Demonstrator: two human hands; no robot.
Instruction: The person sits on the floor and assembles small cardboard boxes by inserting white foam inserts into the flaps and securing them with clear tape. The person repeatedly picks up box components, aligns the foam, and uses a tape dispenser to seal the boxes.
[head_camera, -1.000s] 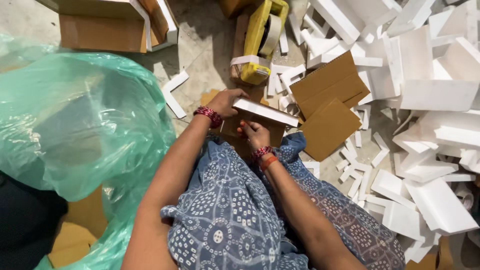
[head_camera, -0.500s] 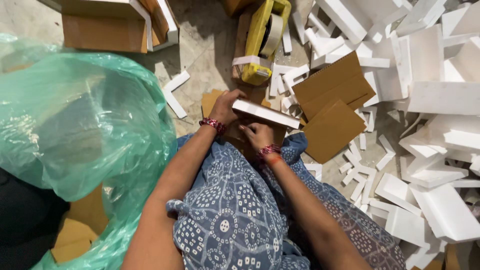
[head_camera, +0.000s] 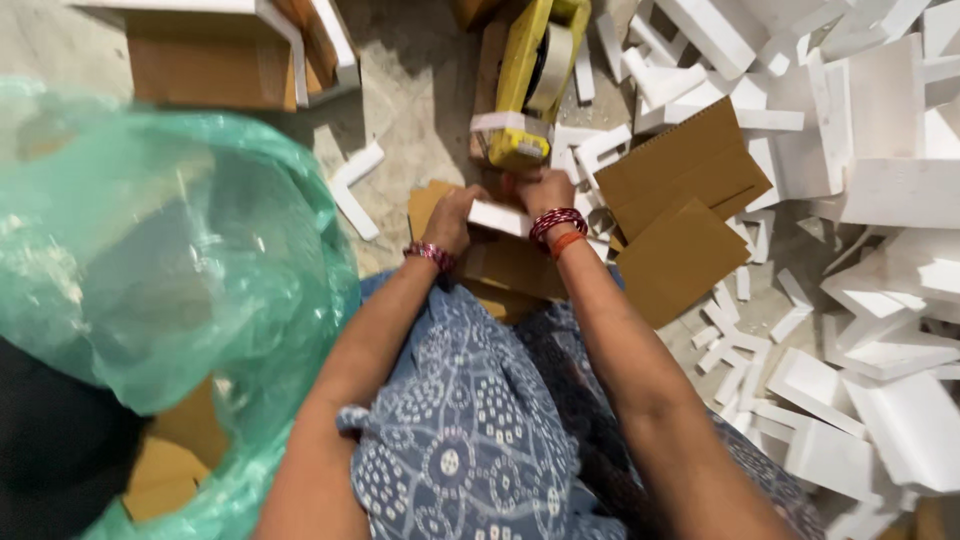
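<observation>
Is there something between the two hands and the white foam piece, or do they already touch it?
Nothing visible stands between them. The left hand and the right hand both rest directly on the white foam piece, one at each end. It lies over brown cardboard in front of the person's knees.

We see a packing workroom with a bare concrete floor (head_camera: 420, 110) that serves as the work surface. White foam offcuts (head_camera: 880, 300) lie heaped to the right, flat brown cardboard sheets (head_camera: 680, 200) rest among them, and a yellow tape dispenser (head_camera: 530, 80) sits at the top. A large green plastic bag (head_camera: 170, 270) fills the left, with a foam-edged cardboard box (head_camera: 215, 60) above it.
</observation>
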